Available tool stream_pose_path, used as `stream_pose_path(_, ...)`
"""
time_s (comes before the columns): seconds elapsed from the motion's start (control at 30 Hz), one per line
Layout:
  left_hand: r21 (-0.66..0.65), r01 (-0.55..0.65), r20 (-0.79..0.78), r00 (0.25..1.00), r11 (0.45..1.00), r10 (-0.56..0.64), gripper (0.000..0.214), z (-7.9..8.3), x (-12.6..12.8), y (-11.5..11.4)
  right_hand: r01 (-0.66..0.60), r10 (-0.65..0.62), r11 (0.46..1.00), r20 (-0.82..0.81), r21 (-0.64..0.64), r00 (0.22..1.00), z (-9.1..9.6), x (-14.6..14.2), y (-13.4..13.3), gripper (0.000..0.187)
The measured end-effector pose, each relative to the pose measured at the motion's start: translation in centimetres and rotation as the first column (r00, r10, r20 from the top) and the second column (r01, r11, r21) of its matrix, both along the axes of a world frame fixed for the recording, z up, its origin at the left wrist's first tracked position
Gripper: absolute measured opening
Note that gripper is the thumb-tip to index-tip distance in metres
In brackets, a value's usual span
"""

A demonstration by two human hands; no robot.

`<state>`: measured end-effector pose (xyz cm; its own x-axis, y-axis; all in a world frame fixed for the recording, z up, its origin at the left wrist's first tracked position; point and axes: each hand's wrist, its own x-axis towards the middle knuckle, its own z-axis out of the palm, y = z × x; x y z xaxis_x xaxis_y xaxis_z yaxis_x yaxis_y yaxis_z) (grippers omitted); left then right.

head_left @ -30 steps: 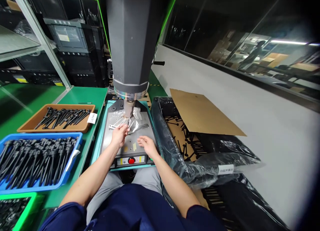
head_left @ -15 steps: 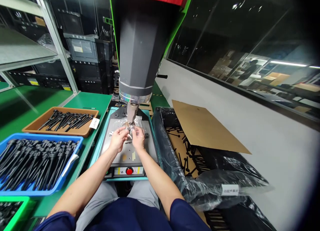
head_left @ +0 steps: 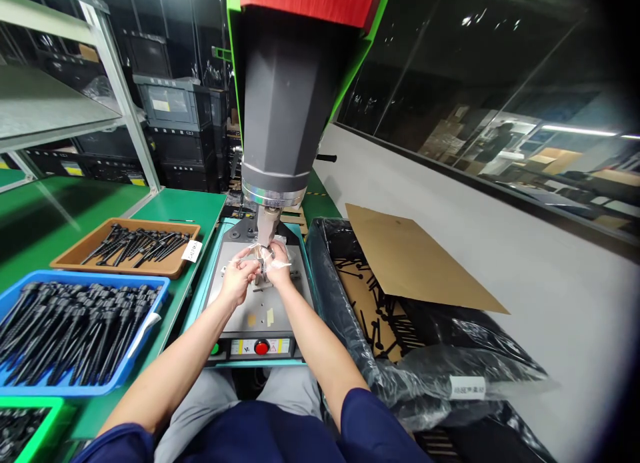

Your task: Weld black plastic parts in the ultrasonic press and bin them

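Observation:
My left hand point(head_left: 239, 277) and my right hand point(head_left: 277, 261) are close together just under the metal tool head point(head_left: 267, 223) of a bench press machine. Both hands are closed, fingers pinching crinkled clear plastic film point(head_left: 283, 265). One strip of it lies across the base of my right hand. Something small and dark shows between the fingertips, too hidden to name. Below the hands lies the machine's grey metal base plate point(head_left: 240, 321), with a red button point(head_left: 261, 347) on its front panel.
On the left, a brown tray point(head_left: 173, 267) and a blue tray point(head_left: 161, 291) hold many black, rod-like plastic parts. A green tray point(head_left: 53, 416) stands nearer. To the right, a plastic-lined box point(head_left: 325, 276) holds similar parts, partly under a cardboard sheet point(head_left: 420, 256).
The right hand has turned and risen towards the tool head, and film now spreads over it. The left hand stays nearly in place. The camera view has shifted slightly.

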<state>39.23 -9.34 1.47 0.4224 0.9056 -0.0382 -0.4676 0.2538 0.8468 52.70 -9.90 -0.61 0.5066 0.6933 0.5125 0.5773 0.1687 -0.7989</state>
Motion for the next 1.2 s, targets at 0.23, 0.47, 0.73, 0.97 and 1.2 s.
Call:
stream_pose_path(0.23,-0.024,0.011,0.007,1.000,1.000,-0.011,0.082,-1.3,0.0,-1.0,0.015,-0.029,0.998,-0.242,-0.059,0.970,-2.1,-0.8,-3.9,0.022)
stream_pose_path(0.47,-0.095,0.033,-0.110,0.993,0.995,-0.043,0.071,-3.1,-0.2,-1.8,-0.346,0.114,0.921,-0.726,-0.179,0.678,-4.6,-1.6,-11.2,0.041)
stream_pose_path(0.73,-0.032,-0.022,-0.453,0.891,0.999,0.005,0.048,-5.9,-5.2,-5.5,-0.519,0.346,0.853,-0.680,-0.059,0.646,-1.8,-3.6,-15.6,0.041)
stream_pose_path(0.97,0.359,0.251,-0.458,0.887,0.899,-0.065,0.035,-4.9,-7.5,-8.9,-0.440,0.406,0.897,-0.467,0.041,0.786,0.2,-6.2,-14.2,0.033)
stream_pose_path(1.2,0.490,0.217,-0.558,0.822,0.844,0.112,0.021,-3.9,-9.5,-9.3,-0.508,0.443,0.860,-0.576,0.054,0.688,0.2,-8.2,-13.1,0.038)
